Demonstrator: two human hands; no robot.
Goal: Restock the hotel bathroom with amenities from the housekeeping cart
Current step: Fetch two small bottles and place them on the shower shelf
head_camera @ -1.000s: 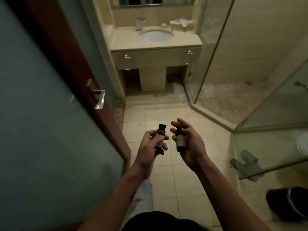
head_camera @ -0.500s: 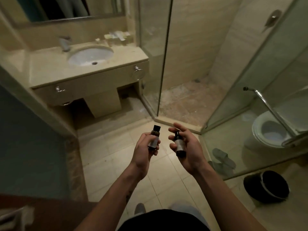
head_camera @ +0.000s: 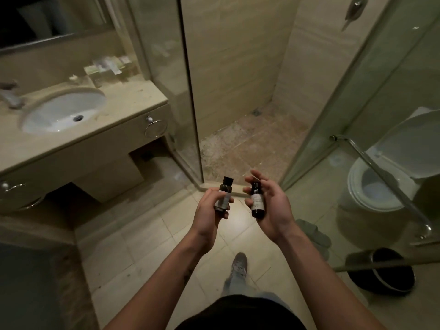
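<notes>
My left hand (head_camera: 209, 210) grips a small dark amenity bottle with a black cap and pale label (head_camera: 223, 194), held upright. In my right hand (head_camera: 271, 206) a second dark bottle (head_camera: 256, 200) rests against the palm, thumb on it, fingers loosely curled. Both hands are in front of me over the tiled floor, near the shower threshold. The vanity counter (head_camera: 133, 96) with its white sink (head_camera: 64, 110) lies to the upper left, with small packaged amenities (head_camera: 107, 67) at its back right corner.
A glass shower enclosure (head_camera: 188, 91) stands straight ahead with its door open. A toilet (head_camera: 381, 186) is behind glass on the right, with a dark bin (head_camera: 383, 272) and grey slippers (head_camera: 314, 234) on the floor. A faucet (head_camera: 9, 96) sits at far left.
I have stepped through the doorway into the bathroom; the vanity and shower are closer and the door is out of view. Both hands still hold their bottles the same way.
</notes>
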